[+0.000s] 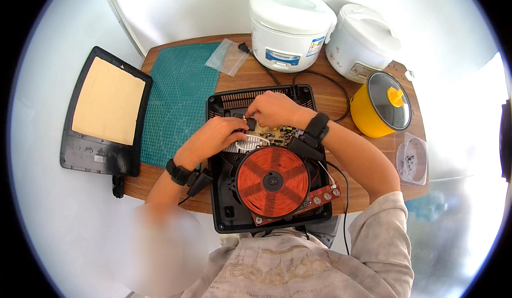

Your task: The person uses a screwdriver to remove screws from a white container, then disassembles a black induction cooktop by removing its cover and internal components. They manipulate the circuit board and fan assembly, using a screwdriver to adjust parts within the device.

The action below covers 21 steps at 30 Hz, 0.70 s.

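Observation:
An opened induction cooker base [224, 191] lies before me, its black shell reaching over the table's near edge. Inside it are a round copper coil [253, 186], a tan circuit board [277, 134] and a red control board [320, 196]. Over the far left part of the circuit board, my left hand [218, 135] has its fingers drawn together by a small pale part. My right hand [274, 110] comes from the other side, thumb and forefinger pinched at the same spot. What the fingertips hold is too small to name. A white wire bundle [252, 142] lies beside my left fingers.
A black cover panel [101, 156] leans past the left edge of a green cutting mat [181, 90]. Behind stand two white rice cookers [288, 42] [360, 47], near a clear plastic bag [226, 58]. To the right are a yellow pot [370, 117] and a clear box [418, 170] holding small dark pieces.

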### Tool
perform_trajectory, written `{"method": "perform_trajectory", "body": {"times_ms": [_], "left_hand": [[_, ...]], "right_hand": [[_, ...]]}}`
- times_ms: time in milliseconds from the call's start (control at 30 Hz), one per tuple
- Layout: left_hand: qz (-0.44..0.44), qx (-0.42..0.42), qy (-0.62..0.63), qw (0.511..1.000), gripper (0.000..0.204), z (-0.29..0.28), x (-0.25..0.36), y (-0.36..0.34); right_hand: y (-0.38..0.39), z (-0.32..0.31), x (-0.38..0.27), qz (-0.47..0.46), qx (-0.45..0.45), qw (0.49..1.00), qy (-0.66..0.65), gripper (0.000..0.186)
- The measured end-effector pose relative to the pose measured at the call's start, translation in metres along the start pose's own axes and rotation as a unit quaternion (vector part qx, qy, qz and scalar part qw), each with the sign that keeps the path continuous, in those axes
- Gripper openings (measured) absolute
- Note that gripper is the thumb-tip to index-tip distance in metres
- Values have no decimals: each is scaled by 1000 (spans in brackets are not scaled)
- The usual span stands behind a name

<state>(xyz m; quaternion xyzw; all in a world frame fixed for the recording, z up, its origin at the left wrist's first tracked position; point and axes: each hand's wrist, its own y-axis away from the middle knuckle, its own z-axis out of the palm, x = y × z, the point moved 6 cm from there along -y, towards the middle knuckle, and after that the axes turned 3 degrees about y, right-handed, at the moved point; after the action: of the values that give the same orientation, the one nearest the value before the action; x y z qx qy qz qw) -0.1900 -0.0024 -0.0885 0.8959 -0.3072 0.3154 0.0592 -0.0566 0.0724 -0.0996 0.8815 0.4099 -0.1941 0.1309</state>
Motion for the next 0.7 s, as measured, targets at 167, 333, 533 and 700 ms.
{"method": "perform_trajectory", "body": {"times_ms": [167,333,533,700], "left_hand": [[-3,0,6,1000,28,1,-1,1],[-6,-9,18,1000,30,0,-4,-1],[-5,-3,13,1000,29,-1,0,0],[21,34,6,999,24,-1,1,4]], "right_hand": [[1,1,-2,-17,9,1000,2,32],[2,2,-3,-61,35,997,20,33],[3,3,-3,-64,33,997,29,32],[3,2,-7,-62,32,997,25,34]]}}
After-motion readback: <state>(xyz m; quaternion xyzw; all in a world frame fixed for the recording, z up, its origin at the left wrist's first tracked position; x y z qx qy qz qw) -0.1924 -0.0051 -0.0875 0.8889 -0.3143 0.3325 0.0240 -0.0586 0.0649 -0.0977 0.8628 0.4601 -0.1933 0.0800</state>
